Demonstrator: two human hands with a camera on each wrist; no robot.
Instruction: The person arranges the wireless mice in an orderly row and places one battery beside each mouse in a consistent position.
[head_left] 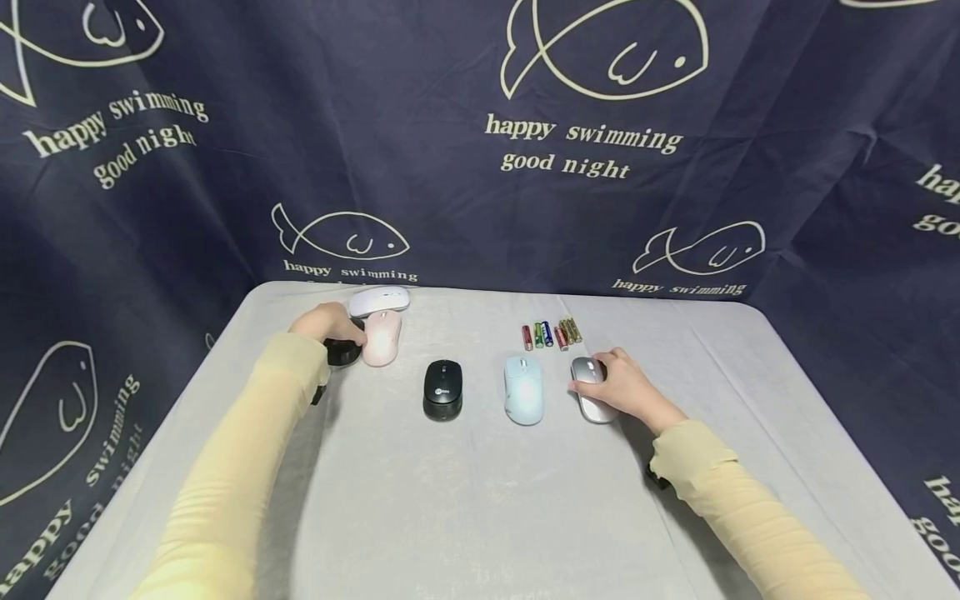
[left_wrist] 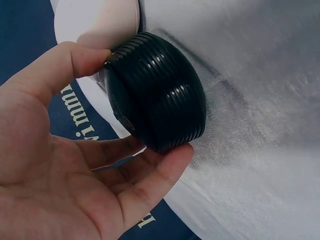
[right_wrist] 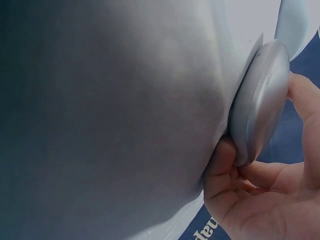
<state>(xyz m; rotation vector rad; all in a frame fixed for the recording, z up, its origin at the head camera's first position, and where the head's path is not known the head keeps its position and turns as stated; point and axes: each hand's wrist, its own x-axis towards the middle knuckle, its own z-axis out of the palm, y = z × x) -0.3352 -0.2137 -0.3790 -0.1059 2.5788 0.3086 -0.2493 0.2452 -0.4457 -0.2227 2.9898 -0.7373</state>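
Observation:
At the table's far left, my left hand [head_left: 322,323] grips a black computer mouse [head_left: 344,354] by its sides, thumb on one side and fingers on the other. In the left wrist view that black mouse [left_wrist: 160,95] shows a ribbed back end. A pink mouse [head_left: 381,340] lies right beside it, and a white mouse [head_left: 379,301] lies behind. On the right side, my right hand [head_left: 626,383] holds a silver-grey mouse [head_left: 598,410] between thumb and fingers. The right wrist view shows this silver mouse [right_wrist: 265,95] edge-on, close over the tabletop.
Between the hands, a second black mouse [head_left: 443,390] and a light blue mouse [head_left: 523,391] lie on the grey-white table [head_left: 480,508]. Several small batteries [head_left: 547,334] stand in a row behind the blue mouse. A dark blue fish-print curtain [head_left: 480,208] closes off the back and sides.

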